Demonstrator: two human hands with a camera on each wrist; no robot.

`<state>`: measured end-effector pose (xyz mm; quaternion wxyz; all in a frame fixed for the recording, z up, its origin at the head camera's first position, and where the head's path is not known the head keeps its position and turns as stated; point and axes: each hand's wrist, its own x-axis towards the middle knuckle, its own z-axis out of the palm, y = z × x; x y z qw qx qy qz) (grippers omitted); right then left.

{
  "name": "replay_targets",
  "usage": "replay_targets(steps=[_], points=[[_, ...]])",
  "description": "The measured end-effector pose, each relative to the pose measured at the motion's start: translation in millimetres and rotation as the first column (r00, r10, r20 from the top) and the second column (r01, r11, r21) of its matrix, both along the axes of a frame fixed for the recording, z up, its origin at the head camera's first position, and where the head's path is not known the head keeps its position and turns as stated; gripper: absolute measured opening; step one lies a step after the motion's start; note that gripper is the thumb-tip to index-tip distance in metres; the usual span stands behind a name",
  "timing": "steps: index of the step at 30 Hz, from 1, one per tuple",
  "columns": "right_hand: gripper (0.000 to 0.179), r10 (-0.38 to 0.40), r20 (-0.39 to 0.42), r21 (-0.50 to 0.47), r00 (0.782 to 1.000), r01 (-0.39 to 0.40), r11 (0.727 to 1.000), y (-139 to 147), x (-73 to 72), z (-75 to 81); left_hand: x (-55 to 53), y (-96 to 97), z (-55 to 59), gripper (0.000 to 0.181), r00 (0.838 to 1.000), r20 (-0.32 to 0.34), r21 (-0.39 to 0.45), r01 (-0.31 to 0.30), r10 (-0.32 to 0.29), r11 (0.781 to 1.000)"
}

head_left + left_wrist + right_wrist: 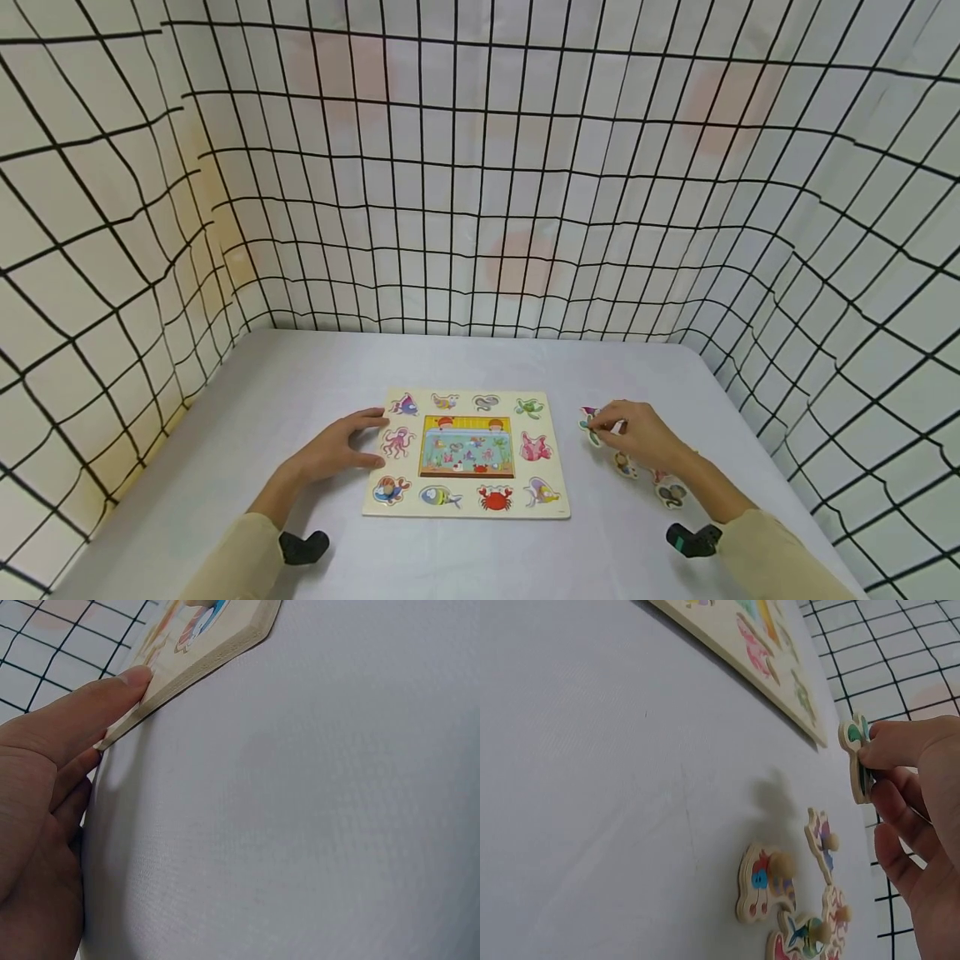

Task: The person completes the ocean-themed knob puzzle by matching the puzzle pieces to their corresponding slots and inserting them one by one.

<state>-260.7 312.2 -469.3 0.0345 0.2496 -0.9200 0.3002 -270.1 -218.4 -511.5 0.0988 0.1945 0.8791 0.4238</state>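
A wooden peg puzzle board (468, 402) with printed sea animals lies flat on the table. My left hand (333, 446) rests at its left edge, fingers spread, with the thumb (112, 697) on the board's top near the edge. Between the thumb and fingers of my right hand (637, 429) is a green-marked wooden puzzle piece (856, 759), pinched above the table right of the board. Below that hand lie loose knobbed pieces, among them a purple one (822, 841) and a blue-and-red one (759, 883). A knobbed piece (390, 490) sits in the board's lower left corner.
More loose pieces (671, 493) lie under the right forearm, partly hidden by it. The white table (465, 558) is bounded at the back and sides by white walls with a black grid (480, 183). A black wrist device (303, 548) is worn by each sleeve.
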Motion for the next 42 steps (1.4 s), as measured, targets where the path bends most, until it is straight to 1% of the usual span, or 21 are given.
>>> replay_targets(steps=[6, 9, 13, 17, 22, 25, 30, 33, 42], points=[[0.014, 0.017, 0.019, 0.029, 1.0, -0.018, 0.999, -10.3, -6.6, 2.1, 0.6, 0.2, -1.7, 0.074, 1.0, 0.0, 0.0, -0.003, 0.003, 1.0], [0.015, 0.025, 0.001, 0.04, 1.0, -0.025, 0.999, -15.4, -10.3, 5.0, 1.1, 0.0, -1.9, 0.073, 1.0, 0.006, -0.004, -0.011, 0.011, 1.0], [0.014, 0.05, -0.015, 0.023, 0.999, -0.049, 0.999, -22.8, -15.7, 8.7, 2.0, -0.2, -0.7, 0.073, 1.0, -0.005, -0.007, -0.008, 0.008, 1.0], [0.014, 0.088, -0.029, 0.013, 0.996, -0.087, 0.996, -29.0, -22.2, 8.9, 3.6, 0.2, -0.2, 0.072, 1.0, -0.005, 0.0, -0.005, 0.005, 1.0], [0.014, 0.125, -0.05, 0.033, 0.991, -0.124, 0.992, -36.5, -30.2, 8.1, 4.7, 1.6, -0.1, 0.072, 1.0, -0.001, 0.01, -0.008, 0.008, 1.0], [0.014, 0.125, -0.037, 0.061, 0.992, -0.122, 0.991, -41.2, -34.1, 9.8, 3.9, 1.4, 0.2, 0.072, 1.0, 0.01, 0.015, -0.02, 0.02, 1.0], [0.015, 0.121, -0.008, 0.1, 0.993, -0.119, 0.988, -47.8, -38.5, 12.6, 2.1, 0.9, 0.2, 0.072, 1.0, 0.001, 0.003, -0.015, 0.015, 1.0], [0.015, 0.128, -0.001, 0.104, 0.992, -0.127, 0.986, -50.9, -39.9, 13.4, 2.0, 1.0, 0.3, 0.073, 1.0, -0.008, -0.001, -0.009, 0.009, 1.0], [0.014, 0.142, -0.005, 0.103, 0.99, -0.141, 0.985, -58.0, -44.9, 15.3, 0.6, 0.9, 0.0, 0.072, 1.0, -0.003, -0.017, -0.008, 0.008, 1.0]])
